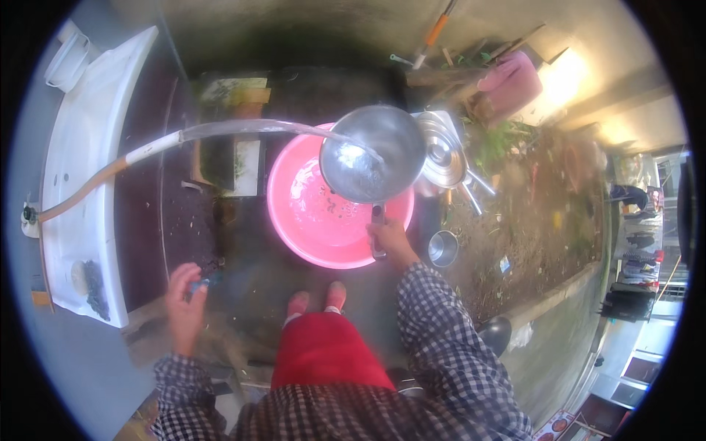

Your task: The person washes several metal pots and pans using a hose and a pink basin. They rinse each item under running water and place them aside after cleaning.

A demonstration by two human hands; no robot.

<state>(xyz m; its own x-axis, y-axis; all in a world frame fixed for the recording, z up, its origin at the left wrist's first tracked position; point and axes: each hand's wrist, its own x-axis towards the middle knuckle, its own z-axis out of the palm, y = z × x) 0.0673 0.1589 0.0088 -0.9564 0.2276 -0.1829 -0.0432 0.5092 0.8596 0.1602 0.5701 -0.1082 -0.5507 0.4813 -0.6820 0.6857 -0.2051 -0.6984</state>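
My right hand grips the handle of a metal frying pan, which is held tilted over a pink plastic basin. A stream of water arcs from a hose and lands inside the pan. Water with several small dark bits lies in the basin, which stands on the ground before my feet. Off to the left, my left hand holds a small bluish thing between thumb and fingers; it is too blurred to name.
At left is a white sink with a tap feeding the hose. Metal lids lie just right of the pan. A small metal pot stands near my right forearm. Bare soil and a concrete ledge extend rightward.
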